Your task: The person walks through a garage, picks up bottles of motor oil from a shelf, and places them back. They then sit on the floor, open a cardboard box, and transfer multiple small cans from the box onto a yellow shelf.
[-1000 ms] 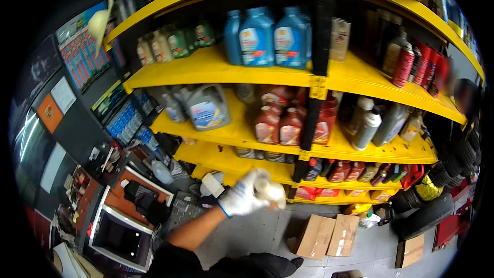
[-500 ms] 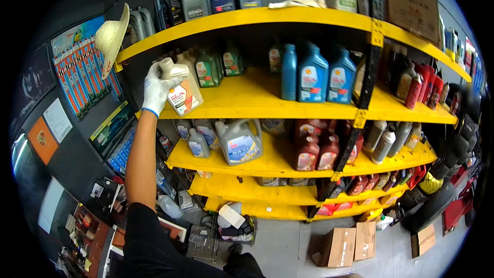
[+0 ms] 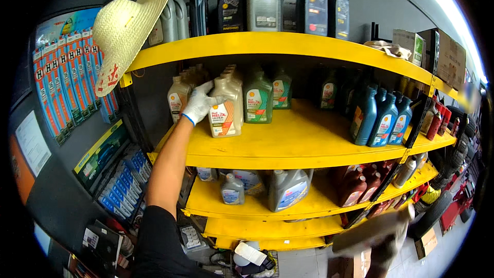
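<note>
My left hand (image 3: pixel 200 104), in a white knitted glove, has its fingers around the upper left side of a gold motor oil bottle (image 3: pixel 225 118). The bottle stands upright at the front of a row on the upper yellow shelf. To the left of the hand is another gold bottle (image 3: pixel 178 98), with more behind it. Green oil bottles (image 3: pixel 258 100) stand just to the right. Low at the right, my right hand (image 3: pixel 392 242) is smeared by motion, together with a blurred beige-grey object (image 3: pixel 360 238) that it seems to grip.
Yellow shelving (image 3: pixel 288 146) spans the view. Blue bottles (image 3: pixel 387 121) stand on the same shelf, and grey jugs (image 3: pixel 289 190) and dark red bottles (image 3: pixel 355 188) one level below. A straw hat (image 3: pixel 126 31) hangs at the shelf's left end. Cardboard boxes (image 3: pixel 426 242) lie on the floor.
Earlier my left hand held a tilted gold bottle before the shelf edge; now it is at an upright one on the shelf. My right hand has come into view. The view has shifted closer and leftward.
</note>
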The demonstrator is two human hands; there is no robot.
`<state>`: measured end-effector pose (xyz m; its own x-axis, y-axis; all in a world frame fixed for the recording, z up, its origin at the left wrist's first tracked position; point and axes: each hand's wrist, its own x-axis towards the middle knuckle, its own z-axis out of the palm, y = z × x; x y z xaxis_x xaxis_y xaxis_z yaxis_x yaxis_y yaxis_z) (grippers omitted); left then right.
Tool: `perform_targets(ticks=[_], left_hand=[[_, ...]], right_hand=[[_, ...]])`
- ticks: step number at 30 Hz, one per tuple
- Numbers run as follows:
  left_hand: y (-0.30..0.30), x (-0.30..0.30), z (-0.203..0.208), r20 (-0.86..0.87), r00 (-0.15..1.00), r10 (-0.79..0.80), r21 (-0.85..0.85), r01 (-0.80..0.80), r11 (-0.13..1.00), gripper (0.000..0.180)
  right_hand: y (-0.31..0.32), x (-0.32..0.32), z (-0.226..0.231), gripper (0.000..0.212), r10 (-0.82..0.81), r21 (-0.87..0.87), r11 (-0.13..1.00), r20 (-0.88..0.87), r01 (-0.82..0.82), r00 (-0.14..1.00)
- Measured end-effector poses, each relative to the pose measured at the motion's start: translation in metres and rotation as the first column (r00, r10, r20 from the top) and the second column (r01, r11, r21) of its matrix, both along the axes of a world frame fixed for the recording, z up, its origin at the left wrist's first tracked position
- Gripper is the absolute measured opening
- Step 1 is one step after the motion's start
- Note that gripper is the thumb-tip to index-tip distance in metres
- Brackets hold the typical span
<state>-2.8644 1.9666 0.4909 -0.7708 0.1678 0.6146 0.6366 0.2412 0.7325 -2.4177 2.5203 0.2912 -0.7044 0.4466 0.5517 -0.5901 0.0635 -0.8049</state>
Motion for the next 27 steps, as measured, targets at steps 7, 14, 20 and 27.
perform_targets(ticks=[7, 14, 20, 27], left_hand=[[-0.014, -0.012, -0.055, -0.186, 0.942, 0.279, -0.06, -0.295, 0.954, 0.087], [0.017, -0.014, -0.084, 0.279, 0.863, -0.421, 0.68, 0.133, 0.721, 0.079], [0.0, -0.037, -0.1, 0.244, 0.813, -0.528, 0.785, 0.154, 0.6, 0.071], [-0.001, -0.039, -0.089, 0.224, 0.767, -0.602, 0.843, 0.157, 0.514, 0.058]], right_hand=[[-0.211, -0.234, 0.163, 0.102, 0.401, 0.234, 0.901, -0.122, -0.366, 0.908], [-0.327, -0.405, 0.148, 0.077, 0.414, 0.348, 0.857, -0.027, -0.38, 0.91], [-0.358, -0.413, 0.1, 0.13, 0.338, 0.45, 0.834, 0.038, -0.318, 0.94], [-0.347, -0.419, 0.097, 0.126, 0.515, 0.372, 0.74, 0.223, -0.561, 0.827]])
